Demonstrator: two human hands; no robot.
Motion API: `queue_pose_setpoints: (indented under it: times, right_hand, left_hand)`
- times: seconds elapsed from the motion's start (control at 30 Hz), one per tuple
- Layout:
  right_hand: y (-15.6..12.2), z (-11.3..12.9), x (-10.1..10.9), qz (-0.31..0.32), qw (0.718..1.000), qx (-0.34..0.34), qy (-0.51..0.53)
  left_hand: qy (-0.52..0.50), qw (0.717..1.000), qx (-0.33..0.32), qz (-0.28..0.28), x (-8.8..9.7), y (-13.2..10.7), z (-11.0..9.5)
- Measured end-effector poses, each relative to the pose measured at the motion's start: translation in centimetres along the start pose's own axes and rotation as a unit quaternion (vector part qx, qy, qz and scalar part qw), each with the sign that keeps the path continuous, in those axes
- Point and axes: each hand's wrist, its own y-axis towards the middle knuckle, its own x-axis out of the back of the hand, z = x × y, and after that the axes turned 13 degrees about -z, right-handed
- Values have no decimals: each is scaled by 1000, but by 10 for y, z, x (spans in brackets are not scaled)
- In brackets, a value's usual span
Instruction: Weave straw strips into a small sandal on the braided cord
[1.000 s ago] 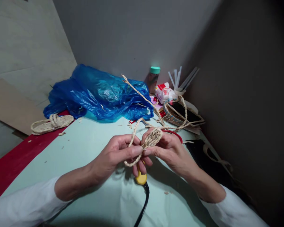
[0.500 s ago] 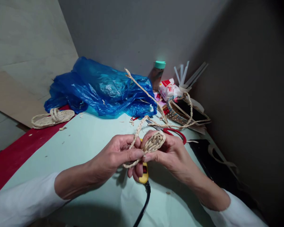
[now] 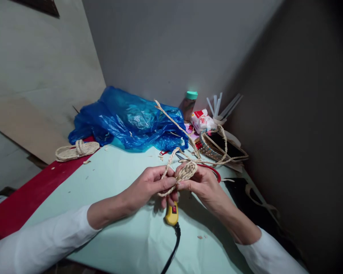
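Note:
Between my two hands is a small oval coil of braided straw cord (image 3: 188, 171). My left hand (image 3: 153, 183) pinches its left end, where the loose braid loops up and over the fingers. My right hand (image 3: 201, 182) grips the coil from the right, thumb in front and fingers behind. From the coil the braid runs back across the table to a long tail lying by the blue bag. Below my hands lies a yellow tool handle (image 3: 172, 216) with a red switch and a black cable; its front end is hidden behind my fingers.
A crumpled blue plastic bag (image 3: 125, 118) lies at the back. At the left edge is a straw sole-shaped piece with a strap (image 3: 77, 150). Behind my right hand are red-handled scissors (image 3: 216, 174), a tissue pack (image 3: 202, 121), a green-lidded bottle (image 3: 189, 104) and white sticks (image 3: 217, 104).
The view has tilted up and shifted slightly, so the objects on the table sit lower in the picture. Both hands keep the same grip on the braided coil.

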Motion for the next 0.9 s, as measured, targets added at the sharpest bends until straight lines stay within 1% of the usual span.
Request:
queue_pose_setpoints:
  times: [0.07, 0.13, 0.2, 0.27, 0.33, 0.4, 0.43, 0.47, 0.53, 0.67, 0.73, 0.83, 0.9]
  right_hand:
    - [0, 1, 1, -12, 1000, 14, -13]
    - [0, 3, 0, -23, 999, 28, -30]
    - [-1, 4, 0, -28, 998, 33, -42]
    - [-1, 6, 0, -27, 998, 30, -54]
    - [-1, 6, 1, -27, 997, 26, -61]
    - [0, 5, 1, -26, 998, 21, -61]
    - [0, 4, 1, -24, 998, 19, -58]
    - [1, 3, 1, -21, 998, 19, -53]
    - [2, 1, 0, -16, 999, 19, -41]
    - [1, -1, -6, -14, 1000, 11, -7]
    - [0, 0, -10, -5, 1000, -1, 24]
    - [-1, 3, -13, 4, 999, -13, 51]
    - [-2, 3, -12, -10, 999, -6, 42]
  left_hand:
    - [45, 998, -24, -25, 2, -2, -2]
    - [129, 986, -76, -72, 4, -4, -7]
    - [240, 954, -140, -116, 5, -4, -11]
    - [328, 915, -182, -145, 5, -4, -16]
    - [364, 894, -196, -175, 5, -3, -18]
    - [360, 885, -202, -214, 5, -1, -17]
    - [356, 883, -207, -224, 5, -1, -16]
    - [353, 884, -211, -223, 5, -1, -15]
    - [343, 895, -203, -200, 5, -2, -11]
    - [268, 943, -127, -153, 3, -4, -4]
    - [222, 961, -97, -133, 0, -6, -2]
    - [170, 977, -78, -100, -2, -8, -2]
    - [149, 983, -76, -77, -3, -10, -4]
